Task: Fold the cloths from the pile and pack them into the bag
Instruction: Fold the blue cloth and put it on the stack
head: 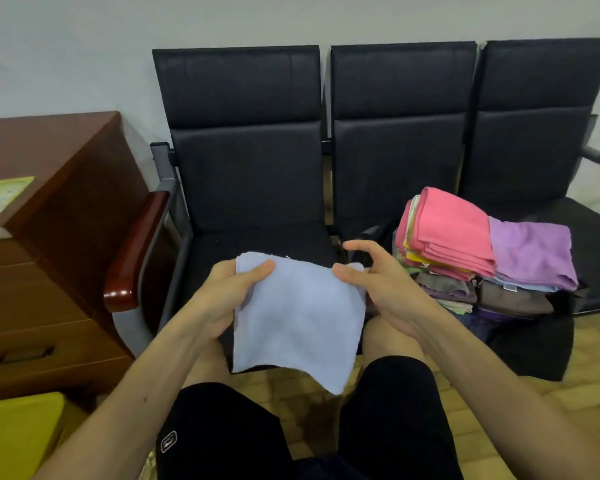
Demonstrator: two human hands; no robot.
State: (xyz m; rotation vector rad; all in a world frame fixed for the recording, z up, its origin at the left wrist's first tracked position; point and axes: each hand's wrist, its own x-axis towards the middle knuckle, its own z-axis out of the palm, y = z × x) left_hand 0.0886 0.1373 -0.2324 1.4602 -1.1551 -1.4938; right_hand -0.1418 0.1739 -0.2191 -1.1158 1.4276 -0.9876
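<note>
We hold a pale blue cloth (297, 313) at the centre of the frame, hanging over our knees in front of the left-hand seat of a row of black chairs (243, 150). Our left hand (229, 292) pinches its upper left corner, thumb on the front and fingers behind. Our right hand (378, 282) has the thumb pressed on the upper right corner, but its fingers are loosely spread above the edge, so that grip looks lighter.

The risk we judge most likely: if the right thumb lets go before the fold is made, that corner would drop and the cloth would swing from the left pinch alone, its lower tip heading for the tiled floor (499, 410). The bottom edge already hangs skewed, lower toward the right, so a fold taken now could come out crooked.

The stack of folded cloths (465, 244), pink and purple on top, sits at the right of the frame on what seems a dark bag (534, 344), near our right hand; a wide sweep to that side could tip the leaning pink layers. We cannot tell where the bag's opening lies.

Open room lies ahead on the bare seat. The wooden armrest (136, 247) and brown cabinet (49, 271) bound the left.
</note>
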